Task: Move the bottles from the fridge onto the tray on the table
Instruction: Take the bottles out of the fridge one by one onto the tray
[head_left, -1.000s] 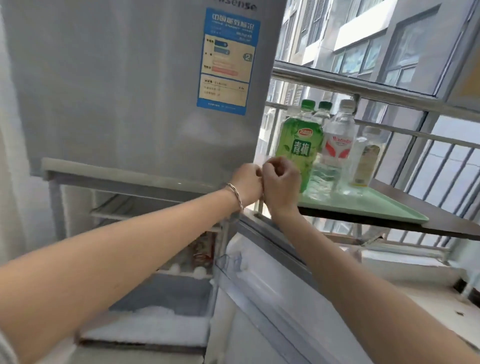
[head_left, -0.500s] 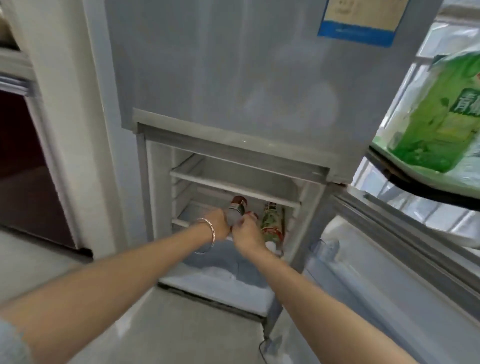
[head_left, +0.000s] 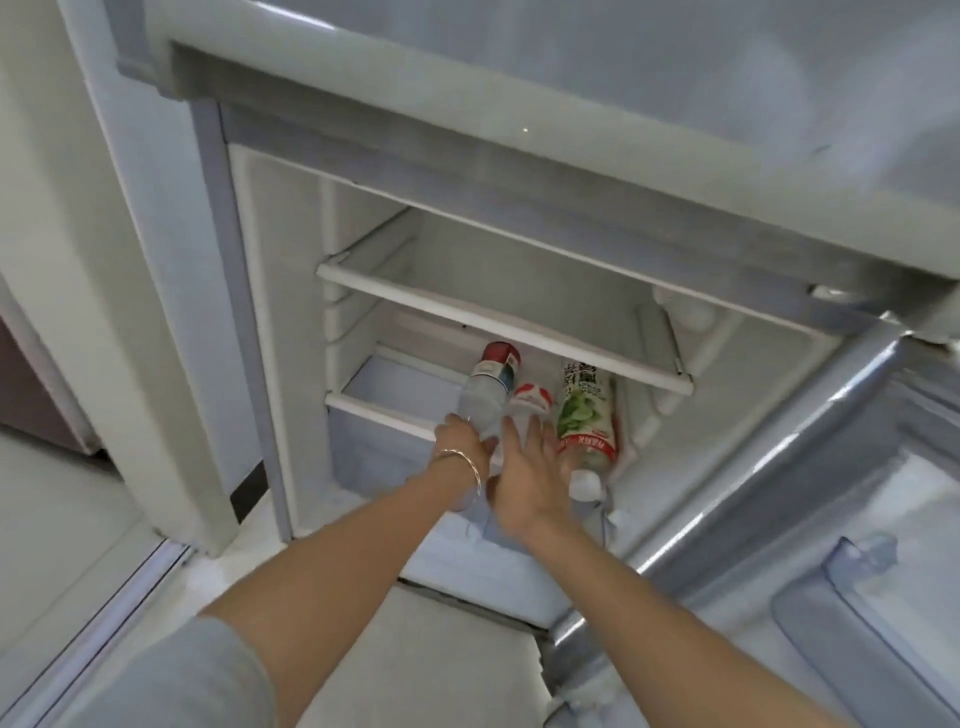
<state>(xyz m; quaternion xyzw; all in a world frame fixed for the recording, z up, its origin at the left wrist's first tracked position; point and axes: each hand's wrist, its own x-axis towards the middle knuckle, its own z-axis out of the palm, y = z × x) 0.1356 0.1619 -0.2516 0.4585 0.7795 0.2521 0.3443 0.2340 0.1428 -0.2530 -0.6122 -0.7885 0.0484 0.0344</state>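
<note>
Fridge (head_left: 249, 322), lower compartment, door (head_left: 810, 519) swung open to the right. Interior: white moulded plastic, ribbed side rails, two flat shelves w/ white front trim. Upper shelf (head_left: 498, 312) carries nothing visible.

Three bottles lie on their sides on the lower shelf (head_left: 379, 408), caps toward the camera.
- Clear bottle (head_left: 485, 395): transparent plastic, cylindrical, red-and-white label band at its far end. Leftmost.
- Middle bottle (head_left: 530, 402): clear, red/white label; mostly hidden behind the hands.
- Green-label bottle (head_left: 584, 415): clear plastic, leaf-print wrap, red band near the neck, white screw cap. Rightmost, just beside the middle one.

Left hand (head_left: 465, 441): thin metal bangle at wrist; fingers curled round the neck end of the clear bottle, grip closed on it.

Right hand (head_left: 524, 478): palm down, fingers spread and extended over the middle bottle. Contact w/ it cannot be confirmed; nothing gripped.

Grey sleeve (head_left: 197, 675) at left forearm. Floor (head_left: 452, 665): pale, smooth. Door liner: white, w/ a translucent rounded bin (head_left: 872, 613).
</note>
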